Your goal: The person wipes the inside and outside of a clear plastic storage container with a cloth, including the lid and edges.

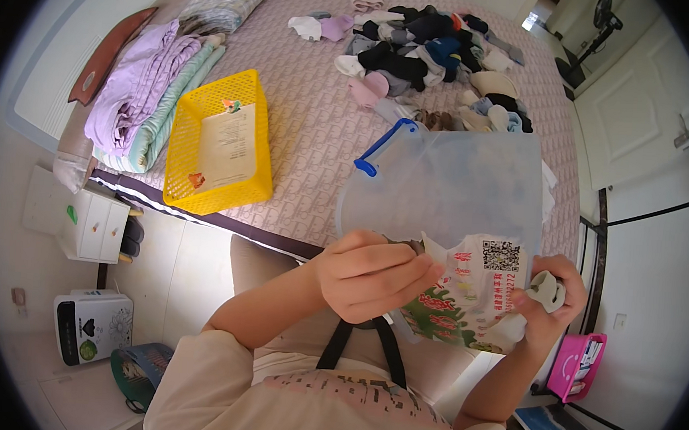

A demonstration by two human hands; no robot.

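Observation:
In front of my body I hold a white plastic bag point(473, 300) printed with red lettering, a green picture and a black square code. My left hand point(374, 275) is closed in a pinch at the bag's left edge; a bit of something dark shows past its fingers. My right hand point(552, 305) grips the right side of the bag. A pale, curled loop point(547, 292) sticks out between its thumb and fingers; I cannot tell whether it is part of the bag. Just beyond the bag sits a translucent plastic box point(451, 182) with a blue clip handle point(383, 147).
A heap of socks and small clothes point(420, 52) lies across the bed point(304, 108). Left of the box stands a yellow plastic basket point(265, 157) holding paper, with folded bedding point(141, 93) behind it. A pink basket point(577, 367) is low on the right; a white cabinet point(92, 225) stands left.

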